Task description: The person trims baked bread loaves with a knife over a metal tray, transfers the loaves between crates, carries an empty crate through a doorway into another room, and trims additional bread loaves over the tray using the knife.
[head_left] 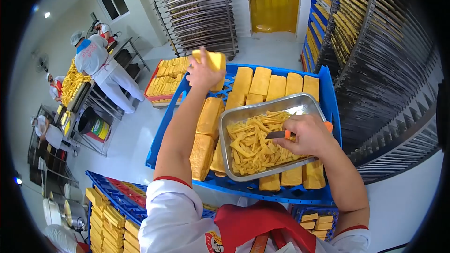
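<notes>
My left hand (202,74) is closed around a yellow loaf-shaped block (216,60) above the far left corner of a blue plastic crate (335,124). In my right hand (307,133) is a small knife (277,135) with an orange handle, its blade pointing left. The knife is over a metal tray (223,143) heaped with thin yellow trimmings (253,145). That tray rests on top of more yellow blocks (276,86) lined up in the crate. Some blocks at the crate's left (202,152) look glossy, as if wrapped.
Behind the crate stands a tall tray rack (192,14); another rack (375,65) is close on the right. A red crate of yellow pieces (164,77) sits on the floor. More stacked blocks (108,220) are at lower left. Several co-workers (96,58) work at tables on the left.
</notes>
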A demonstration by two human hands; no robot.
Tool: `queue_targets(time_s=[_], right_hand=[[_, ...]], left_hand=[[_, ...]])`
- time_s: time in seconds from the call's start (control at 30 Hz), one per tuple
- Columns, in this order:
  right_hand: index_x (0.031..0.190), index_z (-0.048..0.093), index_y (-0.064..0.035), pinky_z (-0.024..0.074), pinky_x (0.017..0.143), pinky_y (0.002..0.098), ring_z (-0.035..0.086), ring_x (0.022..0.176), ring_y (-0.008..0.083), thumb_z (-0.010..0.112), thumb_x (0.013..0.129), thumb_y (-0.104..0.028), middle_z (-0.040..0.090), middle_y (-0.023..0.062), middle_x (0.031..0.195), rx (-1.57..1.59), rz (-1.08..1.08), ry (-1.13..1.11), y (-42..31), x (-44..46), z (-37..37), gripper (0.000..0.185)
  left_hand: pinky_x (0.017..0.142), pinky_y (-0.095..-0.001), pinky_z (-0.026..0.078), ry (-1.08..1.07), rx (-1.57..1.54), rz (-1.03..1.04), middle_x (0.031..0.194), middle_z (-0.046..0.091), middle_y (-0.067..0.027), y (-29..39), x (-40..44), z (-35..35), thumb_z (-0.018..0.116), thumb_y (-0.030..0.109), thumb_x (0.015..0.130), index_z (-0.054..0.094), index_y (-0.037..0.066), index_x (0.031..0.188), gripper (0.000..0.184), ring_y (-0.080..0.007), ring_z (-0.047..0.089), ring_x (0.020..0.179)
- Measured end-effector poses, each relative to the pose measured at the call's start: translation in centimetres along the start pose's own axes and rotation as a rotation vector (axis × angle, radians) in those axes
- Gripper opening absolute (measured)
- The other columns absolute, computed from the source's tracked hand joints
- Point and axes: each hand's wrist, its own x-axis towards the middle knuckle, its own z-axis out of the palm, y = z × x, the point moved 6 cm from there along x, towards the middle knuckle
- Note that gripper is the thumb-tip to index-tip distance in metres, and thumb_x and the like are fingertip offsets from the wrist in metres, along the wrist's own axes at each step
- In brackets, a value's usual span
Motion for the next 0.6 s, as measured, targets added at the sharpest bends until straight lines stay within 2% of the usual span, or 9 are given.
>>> queue_targets(time_s=[0.07,0.17,0.23,0.27,0.33,0.37,0.43,0.53,0.6], right_hand=[[0.066,0.061,-0.0056,0.0460,0.054,0.0437,0.061,0.059,0.0329,0.076,0.076,-0.040,0.061,0.0125,0.064,-0.010,-0.011,0.005,-0.1,0.0,0.1,0.039],[0.065,0.061,-0.0055,0.0466,0.054,0.0432,0.061,0.060,0.0325,0.076,0.076,-0.039,0.061,0.0131,0.065,0.006,0.006,-0.011,0.2,0.1,0.2,0.039],[0.065,0.062,-0.0055,0.0474,0.056,0.0432,0.062,0.061,0.0333,0.076,0.076,-0.041,0.062,0.0138,0.066,0.024,0.022,-0.025,0.7,0.0,0.1,0.040],[0.065,0.062,-0.0055,0.0474,0.056,0.0432,0.062,0.061,0.0333,0.076,0.076,-0.041,0.062,0.0138,0.066,0.021,0.029,-0.022,0.8,0.0,-0.2,0.040],[0.067,0.064,-0.0044,0.0483,0.057,0.0431,0.062,0.062,0.0341,0.071,0.078,-0.054,0.062,0.0141,0.065,0.007,0.034,-0.061,0.6,0.0,-0.4,0.051],[0.067,0.064,-0.0044,0.0483,0.057,0.0431,0.062,0.062,0.0341,0.071,0.078,-0.054,0.062,0.0141,0.065,0.007,0.041,-0.059,0.6,0.0,-0.5,0.051],[0.069,0.066,-0.0024,0.0490,0.059,0.0434,0.062,0.063,0.0357,0.062,0.079,-0.069,0.062,0.0155,0.064,-0.017,0.022,-0.130,0.2,-0.1,-0.3,0.067],[0.070,0.067,-0.0008,0.0494,0.061,0.0446,0.063,0.065,0.0366,0.055,0.078,-0.077,0.062,0.0168,0.065,-0.031,0.076,-0.151,0.8,-0.3,0.2,0.078],[0.070,0.067,-0.0006,0.0495,0.062,0.0456,0.063,0.066,0.0370,0.054,0.078,-0.077,0.063,0.0173,0.066,-0.020,0.110,-0.159,1.3,-0.3,0.1,0.078]], left_hand=[[0.094,-0.0623,0.042,-0.281,0.273,0.005,0.158,0.010,-0.0231,0.6,-0.7,4.3,0.069,0.064,0.070,0.006,0.028,0.157,0.114,-0.0463,0.043,0.127],[0.092,-0.0652,0.042,-0.456,0.282,-0.093,0.157,0.018,-0.0250,1.0,-0.7,5.2,0.065,0.069,0.072,0.015,0.019,0.157,0.110,-0.0485,0.042,0.128],[0.095,-0.0589,0.044,-0.503,0.527,0.002,0.152,0.029,-0.0286,2.5,1.0,4.7,0.061,0.074,0.072,0.028,0.006,0.153,0.110,-0.0503,0.040,0.131],[0.095,-0.0589,0.044,-0.503,0.527,0.010,0.152,0.029,-0.0286,3.4,1.3,4.6,0.061,0.074,0.072,0.028,0.006,0.153,0.110,-0.0503,0.040,0.131],[0.105,-0.0465,0.042,-0.333,0.115,0.213,0.142,0.046,-0.0280,7.0,1.6,4.2,0.055,0.080,0.073,0.048,0.001,0.141,0.105,-0.0398,0.048,0.130],[0.105,-0.0465,0.042,-0.336,0.116,0.219,0.142,0.046,-0.0280,8.1,1.2,4.7,0.055,0.080,0.073,0.048,0.001,0.141,0.105,-0.0398,0.048,0.130],[0.105,-0.0381,0.042,-0.721,0.068,0.300,0.140,0.047,-0.0313,10.0,-1.1,8.5,0.056,0.086,0.068,0.040,-0.003,0.144,0.118,-0.0367,0.052,0.127],[0.103,-0.0400,0.044,-0.475,0.038,0.126,0.143,0.048,-0.0215,9.6,-1.6,10.0,0.064,0.084,0.063,0.033,-0.006,0.147,0.127,-0.0289,0.052,0.129],[0.103,-0.0401,0.044,-0.558,0.038,0.152,0.141,0.050,-0.0222,8.7,0.9,11.3,0.067,0.083,0.060,0.025,-0.008,0.149,0.135,-0.0313,0.053,0.128]])
